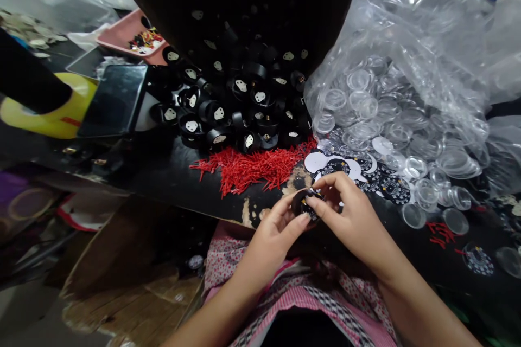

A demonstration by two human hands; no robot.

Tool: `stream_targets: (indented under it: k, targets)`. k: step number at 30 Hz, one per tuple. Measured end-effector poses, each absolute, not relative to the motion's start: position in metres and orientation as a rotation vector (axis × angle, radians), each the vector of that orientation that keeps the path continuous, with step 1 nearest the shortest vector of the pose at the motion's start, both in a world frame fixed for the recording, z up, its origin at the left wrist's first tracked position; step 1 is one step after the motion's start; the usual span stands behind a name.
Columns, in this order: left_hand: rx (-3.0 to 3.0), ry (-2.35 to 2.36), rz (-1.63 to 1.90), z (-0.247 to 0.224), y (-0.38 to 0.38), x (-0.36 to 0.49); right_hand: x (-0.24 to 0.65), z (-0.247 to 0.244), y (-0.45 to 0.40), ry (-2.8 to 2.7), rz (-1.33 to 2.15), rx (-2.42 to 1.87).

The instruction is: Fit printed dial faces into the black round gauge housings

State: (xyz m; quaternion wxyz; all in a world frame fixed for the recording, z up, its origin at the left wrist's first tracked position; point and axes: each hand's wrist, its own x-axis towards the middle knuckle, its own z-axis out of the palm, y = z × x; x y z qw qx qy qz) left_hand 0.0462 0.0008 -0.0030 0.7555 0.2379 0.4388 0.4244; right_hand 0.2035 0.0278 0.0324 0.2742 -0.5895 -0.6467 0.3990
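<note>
Near the front edge of the dark table, both of my hands hold one small round black gauge (302,205) with a printed dial face. My left hand (279,230) curls its fingers and thumb around the gauge's rim. From the other side my right hand (344,211) pinches at the dial, its thumb pressed on the face. Whether a smaller part sits between the right fingertips cannot be made out. Just beyond the hands lie a heap of red pointers (256,169) and a spread of black printed dial discs (394,188) with white backs.
Many black gauge housings (220,114) are piled at the back. Clear round lenses (366,105) spill from a plastic bag (415,16) on the right. Left stand a dark phone-like slab (114,98), a yellow tape roll (30,116) and a pink tray (118,32) of small parts.
</note>
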Motion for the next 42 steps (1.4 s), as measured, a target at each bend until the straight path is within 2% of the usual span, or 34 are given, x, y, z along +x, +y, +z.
stream_targets:
  k: [3,9,15,20,23,28,31,37,42]
  targets:
    - [0.516,1.024,0.908,-0.003,-0.002,0.044,0.202,0.030,0.022,-1.758,1.205,-1.540]
    - [0.619,1.139,0.959,-0.008,-0.004,0.024,0.193,0.028,0.030,-1.868,1.168,-1.405]
    - [0.353,1.119,1.257,-0.010,-0.001,0.011,0.168,0.017,0.072,-2.300,0.669,-1.786]
    - [0.275,1.063,1.280,-0.007,0.005,0.013,0.158,0.013,0.080,-2.288,0.659,-1.814]
    - [0.232,1.019,1.282,-0.006,0.007,0.014,0.171,0.016,0.072,-2.194,0.765,-1.763]
    - [0.273,1.037,1.348,-0.005,0.011,0.017,0.197,0.025,0.051,-1.635,1.238,-1.651]
    - [0.297,1.037,1.345,-0.006,0.017,0.022,0.205,0.030,0.041,-1.416,1.381,-1.619]
    - [0.323,1.037,1.273,-0.003,0.022,0.033,0.216,0.032,0.032,-1.267,1.443,-1.578]
    - [0.348,1.072,1.181,0.010,0.014,0.041,0.212,0.037,0.023,-1.437,1.325,-1.558]
